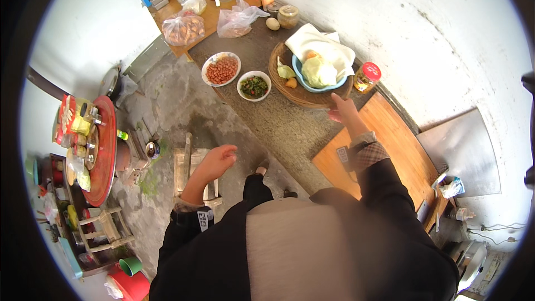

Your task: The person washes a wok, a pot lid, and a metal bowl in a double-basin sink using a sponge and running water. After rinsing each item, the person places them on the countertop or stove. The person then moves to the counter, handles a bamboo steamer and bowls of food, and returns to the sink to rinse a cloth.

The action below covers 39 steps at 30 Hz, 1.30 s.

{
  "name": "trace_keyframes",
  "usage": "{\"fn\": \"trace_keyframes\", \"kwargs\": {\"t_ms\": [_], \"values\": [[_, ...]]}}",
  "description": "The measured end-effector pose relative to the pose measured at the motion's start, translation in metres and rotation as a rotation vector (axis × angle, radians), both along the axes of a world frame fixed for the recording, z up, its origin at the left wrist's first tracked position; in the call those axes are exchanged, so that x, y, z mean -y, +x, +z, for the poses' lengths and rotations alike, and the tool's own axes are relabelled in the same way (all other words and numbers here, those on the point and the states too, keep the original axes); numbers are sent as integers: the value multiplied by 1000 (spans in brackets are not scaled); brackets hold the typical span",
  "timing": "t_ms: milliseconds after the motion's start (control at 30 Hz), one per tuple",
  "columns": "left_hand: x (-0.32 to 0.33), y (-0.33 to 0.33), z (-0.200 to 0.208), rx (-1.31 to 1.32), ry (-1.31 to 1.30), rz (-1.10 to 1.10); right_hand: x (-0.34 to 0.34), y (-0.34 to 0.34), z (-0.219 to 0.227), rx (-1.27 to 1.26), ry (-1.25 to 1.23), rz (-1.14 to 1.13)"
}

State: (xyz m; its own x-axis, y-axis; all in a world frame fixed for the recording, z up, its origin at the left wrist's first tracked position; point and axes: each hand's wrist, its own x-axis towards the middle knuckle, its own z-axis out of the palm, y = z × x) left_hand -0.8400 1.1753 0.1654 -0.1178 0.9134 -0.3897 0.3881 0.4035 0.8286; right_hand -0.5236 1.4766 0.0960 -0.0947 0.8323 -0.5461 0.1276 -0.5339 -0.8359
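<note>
My right hand (pixel 346 112) reaches over the counter by the near right rim of a round wicker basket (pixel 284 92). Its fingers are apart and I see nothing in them; whether they touch the rim I cannot tell. The basket bears a light blue bowl (pixel 334 86) with a cabbage (pixel 317 72), partly covered by a white cloth (pixel 320 42). A loose cabbage leaf (pixel 285 70) and a small yellowish-brown piece (pixel 291 83) lie beside the bowl. Over the floor, away from the counter, my left hand (pixel 216 163) is loosely curled with nothing visible in it.
A bowl of red peanuts (pixel 222 70) and a bowl of chopped greens (pixel 254 86) stand left of the basket. A red-lidded jar (pixel 368 77) is at its right. Nearer lies a wooden board (pixel 384 139). A wooden stool (pixel 186 167) stands on the floor.
</note>
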Motion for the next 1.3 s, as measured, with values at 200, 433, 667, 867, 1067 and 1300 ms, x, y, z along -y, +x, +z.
{"fn": "trace_keyframes", "kwargs": {"t_ms": [200,433,667,867,1067,1300], "values": [[-99,-85,-41,147,-167,77,-19,-8,0,178,-148,-104],[-185,-191,-113,567,-174,604,-12,-20,20,203,22,-252],[-223,-226,-142,879,-331,699,16,-21,25,3,126,-368],[-227,-166,-114,987,-474,163,29,-23,51,-120,228,-465],[-247,-127,-110,773,-434,141,32,-1,92,-265,272,-468],[-252,-116,-88,582,-365,237,27,38,92,-176,239,-456]]}}
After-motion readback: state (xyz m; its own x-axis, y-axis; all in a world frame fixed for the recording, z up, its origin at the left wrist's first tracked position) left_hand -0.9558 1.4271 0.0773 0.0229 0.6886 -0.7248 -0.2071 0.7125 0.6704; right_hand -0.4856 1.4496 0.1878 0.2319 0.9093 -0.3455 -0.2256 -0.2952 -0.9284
